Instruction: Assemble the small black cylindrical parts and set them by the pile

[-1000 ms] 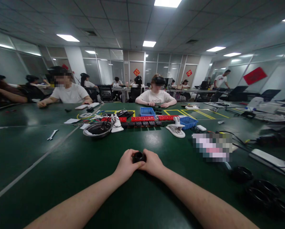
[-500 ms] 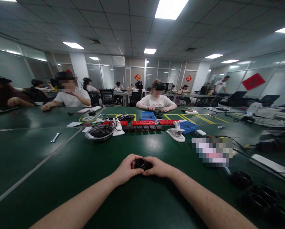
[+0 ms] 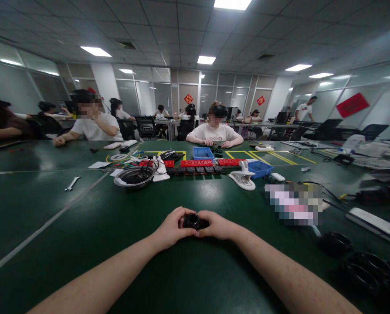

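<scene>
A small black round part with an open top rests low over the green table, held between both my hands. My left hand wraps its left side with fingers curled over the rim. My right hand grips its right side, fingertips meeting the left hand's beneath it. Both forearms stretch forward from the bottom of the view.
Beyond my hands lie a metal bowl, red power strips, blue bins, a white clamp and a wrench. Black rings and a white strip lie at right. Several other people sit at the far side.
The view tilted up and then back down. My hands stayed together on the black part, with my right hand turning slightly flatter over it.
</scene>
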`<control>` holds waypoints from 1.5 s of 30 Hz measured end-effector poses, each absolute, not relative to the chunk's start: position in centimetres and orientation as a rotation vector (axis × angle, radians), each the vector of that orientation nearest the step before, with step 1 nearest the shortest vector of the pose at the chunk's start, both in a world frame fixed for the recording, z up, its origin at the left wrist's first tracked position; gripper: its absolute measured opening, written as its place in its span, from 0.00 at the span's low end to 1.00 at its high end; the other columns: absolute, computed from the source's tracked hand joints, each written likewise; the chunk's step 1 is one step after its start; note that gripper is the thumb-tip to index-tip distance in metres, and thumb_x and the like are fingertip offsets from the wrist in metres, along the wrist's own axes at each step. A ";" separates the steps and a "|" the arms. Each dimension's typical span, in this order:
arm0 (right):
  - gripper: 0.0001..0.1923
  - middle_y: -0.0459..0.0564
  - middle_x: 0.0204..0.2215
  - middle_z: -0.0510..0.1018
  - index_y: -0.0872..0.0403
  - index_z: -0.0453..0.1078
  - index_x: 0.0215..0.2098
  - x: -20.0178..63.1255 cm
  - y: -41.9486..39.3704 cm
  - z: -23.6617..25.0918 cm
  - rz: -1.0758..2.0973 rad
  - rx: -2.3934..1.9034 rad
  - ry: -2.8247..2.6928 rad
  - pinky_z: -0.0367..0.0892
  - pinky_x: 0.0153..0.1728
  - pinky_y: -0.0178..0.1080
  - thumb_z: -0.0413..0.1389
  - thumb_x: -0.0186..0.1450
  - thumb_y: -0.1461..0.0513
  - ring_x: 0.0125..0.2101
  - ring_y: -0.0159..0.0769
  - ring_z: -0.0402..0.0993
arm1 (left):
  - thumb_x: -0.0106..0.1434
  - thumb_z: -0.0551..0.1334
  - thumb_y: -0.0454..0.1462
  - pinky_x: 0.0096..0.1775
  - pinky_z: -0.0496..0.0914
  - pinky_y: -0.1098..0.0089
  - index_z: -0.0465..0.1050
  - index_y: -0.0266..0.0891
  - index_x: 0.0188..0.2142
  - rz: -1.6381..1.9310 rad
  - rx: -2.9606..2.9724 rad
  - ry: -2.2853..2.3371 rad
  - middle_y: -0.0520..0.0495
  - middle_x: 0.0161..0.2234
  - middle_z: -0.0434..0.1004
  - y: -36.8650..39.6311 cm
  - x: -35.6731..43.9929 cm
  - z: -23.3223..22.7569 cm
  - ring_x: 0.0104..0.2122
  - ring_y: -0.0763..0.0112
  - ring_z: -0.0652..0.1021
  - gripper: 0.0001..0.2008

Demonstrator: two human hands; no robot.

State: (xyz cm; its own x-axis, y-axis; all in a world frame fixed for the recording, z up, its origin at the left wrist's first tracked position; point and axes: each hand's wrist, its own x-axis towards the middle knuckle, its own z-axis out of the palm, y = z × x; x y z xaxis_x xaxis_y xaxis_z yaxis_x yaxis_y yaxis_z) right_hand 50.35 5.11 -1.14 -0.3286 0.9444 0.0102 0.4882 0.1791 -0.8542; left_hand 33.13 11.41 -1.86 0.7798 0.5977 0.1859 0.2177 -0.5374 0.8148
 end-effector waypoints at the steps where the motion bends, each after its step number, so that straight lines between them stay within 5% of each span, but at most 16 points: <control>1: 0.12 0.42 0.25 0.66 0.58 0.65 0.33 50.4 5.1 -1.2 1.055 -1.355 -1.900 0.58 0.26 0.31 0.58 0.50 0.63 0.26 0.28 0.62 | 0.47 0.63 0.40 0.26 0.60 0.75 0.66 0.40 0.41 0.572 2.127 0.602 0.51 0.33 0.62 11.4 33.1 -1.9 0.26 0.75 0.65 0.20; 27: 0.16 0.43 0.27 0.68 0.58 0.66 0.35 50.3 5.4 -1.9 1.009 -1.398 -1.879 0.58 0.28 0.32 0.59 0.48 0.61 0.28 0.30 0.63 | 0.45 0.64 0.41 0.26 0.61 0.75 0.66 0.40 0.39 0.580 2.132 0.652 0.51 0.32 0.62 11.0 33.3 -1.6 0.26 0.75 0.65 0.20; 34: 0.20 0.45 0.27 0.67 0.56 0.61 0.30 49.2 5.4 -2.6 0.498 -1.753 -1.906 0.54 0.24 0.31 0.60 0.44 0.55 0.26 0.31 0.62 | 0.46 0.64 0.38 0.27 0.62 0.73 0.66 0.39 0.37 0.711 2.119 0.851 0.51 0.32 0.63 10.2 33.9 -2.3 0.26 0.73 0.67 0.17; 40: 0.14 0.53 0.30 0.69 0.58 0.61 0.31 46.8 5.5 -3.1 0.013 -2.067 -1.781 0.56 0.31 0.39 0.53 0.51 0.55 0.31 0.40 0.64 | 0.47 0.63 0.40 0.28 0.63 0.71 0.66 0.38 0.37 0.849 2.102 0.924 0.49 0.34 0.64 10.1 34.3 -2.5 0.29 0.69 0.68 0.17; 45: 0.22 0.50 0.33 0.69 0.56 0.64 0.37 47.9 5.1 -2.7 0.314 -1.749 -1.906 0.58 0.34 0.39 0.59 0.46 0.55 0.34 0.39 0.65 | 0.46 0.63 0.36 0.28 0.62 0.73 0.67 0.38 0.37 0.703 2.103 0.748 0.51 0.32 0.63 10.5 33.6 -1.7 0.28 0.73 0.67 0.16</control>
State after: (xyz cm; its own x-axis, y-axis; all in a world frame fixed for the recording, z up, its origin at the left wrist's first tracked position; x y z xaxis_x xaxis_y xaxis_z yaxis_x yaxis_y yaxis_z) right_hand 47.86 5.08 -2.69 -0.0219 0.9746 0.2228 0.8515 0.1349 -0.5067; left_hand 33.58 10.50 -1.66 0.6737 0.7027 0.2286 0.2711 -0.5229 0.8081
